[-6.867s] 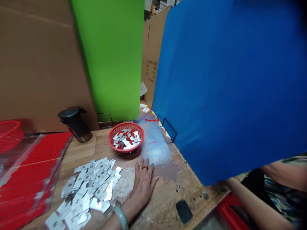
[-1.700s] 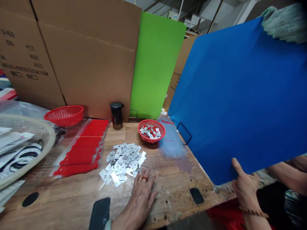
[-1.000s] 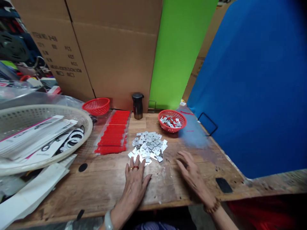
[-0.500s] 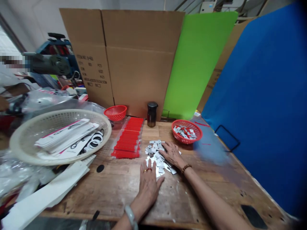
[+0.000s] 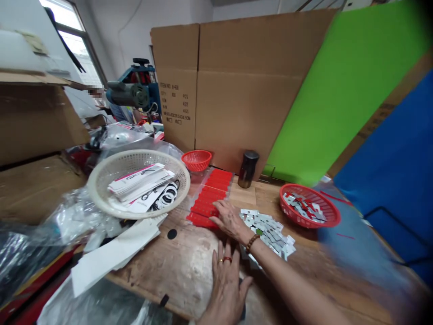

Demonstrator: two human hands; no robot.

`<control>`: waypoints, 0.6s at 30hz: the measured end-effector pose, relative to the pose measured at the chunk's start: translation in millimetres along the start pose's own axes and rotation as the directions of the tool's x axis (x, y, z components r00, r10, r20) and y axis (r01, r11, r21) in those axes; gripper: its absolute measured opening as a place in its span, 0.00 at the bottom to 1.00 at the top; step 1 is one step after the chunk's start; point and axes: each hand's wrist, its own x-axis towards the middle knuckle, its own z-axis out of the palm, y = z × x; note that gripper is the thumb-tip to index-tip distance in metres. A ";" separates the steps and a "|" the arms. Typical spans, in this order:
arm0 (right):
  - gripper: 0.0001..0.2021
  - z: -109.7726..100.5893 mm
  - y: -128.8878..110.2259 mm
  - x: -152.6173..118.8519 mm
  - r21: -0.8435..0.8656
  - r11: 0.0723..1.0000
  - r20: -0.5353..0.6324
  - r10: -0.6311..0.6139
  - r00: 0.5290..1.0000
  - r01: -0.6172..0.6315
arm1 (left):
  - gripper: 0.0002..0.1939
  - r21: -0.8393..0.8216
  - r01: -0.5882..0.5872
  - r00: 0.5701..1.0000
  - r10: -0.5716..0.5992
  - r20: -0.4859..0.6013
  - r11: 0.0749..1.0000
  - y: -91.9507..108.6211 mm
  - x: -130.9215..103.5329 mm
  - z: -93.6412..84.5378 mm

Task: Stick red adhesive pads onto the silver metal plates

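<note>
Right hand (image 5: 229, 220): one, open, palm down, fingers spread and slightly bent, reaching across to the near right part of the red strips (image 5: 211, 193), nothing seen in its grip; whether the fingertips press on them cannot be told. Brown beaded bracelet (image 5: 252, 242) at its wrist. Left hand (image 5: 223, 284): one, open, laid palm down on the tabletop (image 5: 189, 271), fingers pointing away from the wearer, two rings on it, holding nothing visible. Red strips: a row in clear plastic, lying flat between the white basket (image 5: 98, 192) and the pile of flat metallic pieces (image 5: 272, 232). Pile: loose, overlapping, partly behind the right hand and forearm. Red basket (image 5: 301, 220): one, beyond the pile to the right, holding similar pieces with red parts among them. White basket: one, large, perforated, at left, bearing printed cards and black-and-white rings. Long white strips (image 5: 115, 255): several, stacked loosely just in front of it. Small red basket (image 5: 196, 163): one, beyond the red strips. Dark lidded tumbler (image 5: 248, 169): one, upright, before the cardboard (image 5: 250, 95). Panels: one green (image 5: 341, 99), one blue (image 5: 395, 144), both to the right
</note>
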 end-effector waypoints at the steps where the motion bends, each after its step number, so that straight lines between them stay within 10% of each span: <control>1: 0.19 4.5 -2.3 5.6 -0.007 1.000 0.011 -0.001 1.000 0.001 | 0.34 0.008 0.029 1.000 -0.029 -0.001 1.000 -6.9 -2.1 -3.3; 18: 0.12 16.3 14.2 54.2 -0.020 0.998 0.293 0.065 0.954 -0.062 | 0.29 0.155 0.098 0.981 -0.069 -0.183 0.983 -72.9 26.5 -26.0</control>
